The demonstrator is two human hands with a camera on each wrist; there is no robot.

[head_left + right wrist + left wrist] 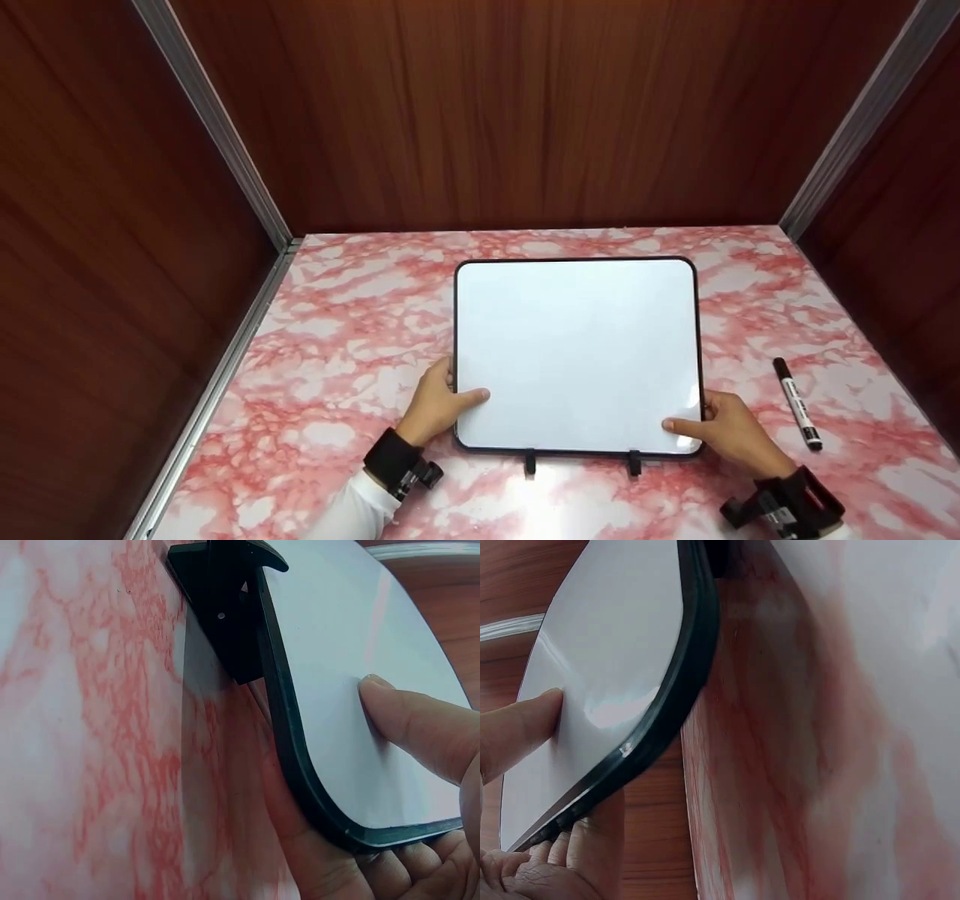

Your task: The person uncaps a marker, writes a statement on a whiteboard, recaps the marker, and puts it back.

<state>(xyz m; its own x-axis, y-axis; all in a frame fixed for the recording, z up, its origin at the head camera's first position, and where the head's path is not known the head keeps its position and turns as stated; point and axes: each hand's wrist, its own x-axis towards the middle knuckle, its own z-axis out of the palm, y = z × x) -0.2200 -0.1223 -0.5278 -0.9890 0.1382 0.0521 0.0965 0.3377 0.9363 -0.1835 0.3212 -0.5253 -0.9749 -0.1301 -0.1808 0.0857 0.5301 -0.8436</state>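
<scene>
A whiteboard (pixel 577 352) with a thin black frame leans on a black stand, whose two front hooks (pixel 530 461) show under its lower edge. My left hand (pixel 439 401) grips the lower left side, thumb on the white face and fingers behind the frame, as the left wrist view also shows. On the lower right side my right hand (pixel 731 427) holds the board in the same way. The right wrist view shows a black bracket (pixel 232 615) of the stand at the board's bottom edge. Most of the stand is hidden behind the board.
A black-and-white marker (pixel 798 405) lies on the red-and-white marbled table (pixel 337 337), to the right of my right hand. Dark wood panels (pixel 487 112) with metal corner strips (pixel 217 120) enclose the table at the back and both sides.
</scene>
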